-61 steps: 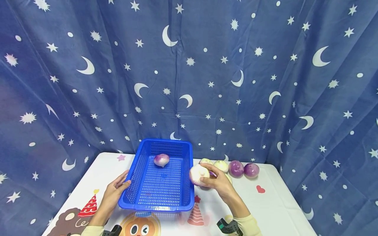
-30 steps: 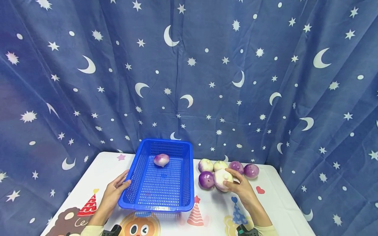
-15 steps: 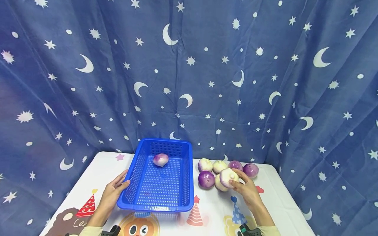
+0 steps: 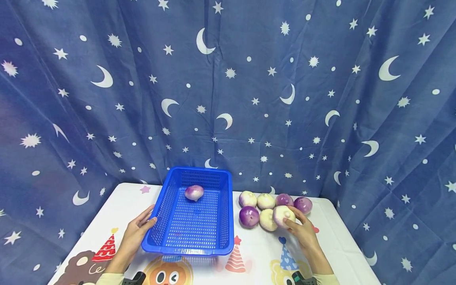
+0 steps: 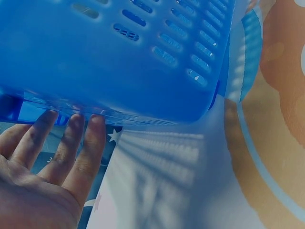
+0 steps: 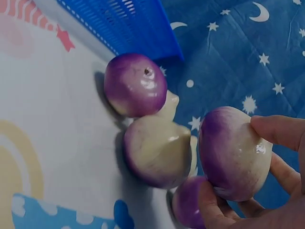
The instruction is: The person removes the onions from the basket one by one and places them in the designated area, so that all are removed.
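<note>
My right hand [image 4: 304, 232] pinches a purple-and-cream turnip [image 4: 283, 216], fingers behind it and thumb in front. In the right wrist view, this held turnip [image 6: 233, 152] has its purple side facing the other turnips. Just left of it in the head view sit a cream turnip [image 4: 268, 220] and a purple one [image 4: 249, 217]. On the left, my left hand [image 4: 134, 233] touches the outer side of a blue plastic basket [image 4: 151, 242]. The left wrist view shows its fingers [image 5: 86, 157] fairly straight, tips at the basket wall. One turnip [image 4: 194, 192] lies inside toward the back.
Behind the held turnip is a row of two cream turnips [image 4: 265, 201] and two purple ones [image 4: 303, 206]. A white cloth with cartoon prints [image 4: 256, 253] covers the table. A blue star-and-moon curtain [image 4: 228, 99] hangs right behind.
My right hand has carried its turnip rightward from beside the basket, past the purple turnip and the cream one, which now show. My left hand and the basket have stayed in place.
</note>
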### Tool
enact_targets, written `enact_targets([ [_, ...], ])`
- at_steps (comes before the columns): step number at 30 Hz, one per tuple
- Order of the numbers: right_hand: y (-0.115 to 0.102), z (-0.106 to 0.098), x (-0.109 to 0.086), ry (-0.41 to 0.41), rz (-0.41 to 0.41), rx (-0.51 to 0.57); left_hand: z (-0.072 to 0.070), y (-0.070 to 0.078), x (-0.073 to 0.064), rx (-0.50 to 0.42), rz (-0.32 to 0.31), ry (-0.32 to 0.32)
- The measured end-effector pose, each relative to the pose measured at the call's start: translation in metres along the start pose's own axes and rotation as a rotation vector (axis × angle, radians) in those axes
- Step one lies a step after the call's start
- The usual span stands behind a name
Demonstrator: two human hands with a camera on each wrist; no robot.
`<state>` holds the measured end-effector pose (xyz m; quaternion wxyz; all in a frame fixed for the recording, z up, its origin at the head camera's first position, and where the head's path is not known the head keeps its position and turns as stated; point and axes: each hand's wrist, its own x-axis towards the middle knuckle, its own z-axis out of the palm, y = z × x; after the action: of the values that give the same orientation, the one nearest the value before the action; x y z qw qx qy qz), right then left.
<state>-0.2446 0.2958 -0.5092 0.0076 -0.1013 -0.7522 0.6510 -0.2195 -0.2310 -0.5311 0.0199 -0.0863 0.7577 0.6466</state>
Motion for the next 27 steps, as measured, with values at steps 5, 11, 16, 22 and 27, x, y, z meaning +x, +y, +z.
enact_targets([
  [5, 0.008, -0.008, 0.003, 0.040, 0.031, -0.015, 0.000, 0.000, 0.000, 0.009, -0.001, 0.007],
  [11, 0.017, -0.018, 0.005, 0.081, 0.057, -0.021, 0.000, 0.000, 0.000, 0.011, 0.001, 0.011],
  [16, 0.025, -0.024, 0.010, 0.083, 0.057, -0.037, 0.001, 0.001, 0.000, 0.022, -0.004, 0.008],
  [22, 0.035, -0.027, 0.015, 0.086, 0.089, -0.109, 0.001, -0.001, -0.001, 0.024, -0.014, 0.004],
  [27, 0.039, -0.029, 0.021, 0.069, 0.107, -0.109, 0.001, -0.001, -0.001, 0.012, -0.006, 0.002],
])
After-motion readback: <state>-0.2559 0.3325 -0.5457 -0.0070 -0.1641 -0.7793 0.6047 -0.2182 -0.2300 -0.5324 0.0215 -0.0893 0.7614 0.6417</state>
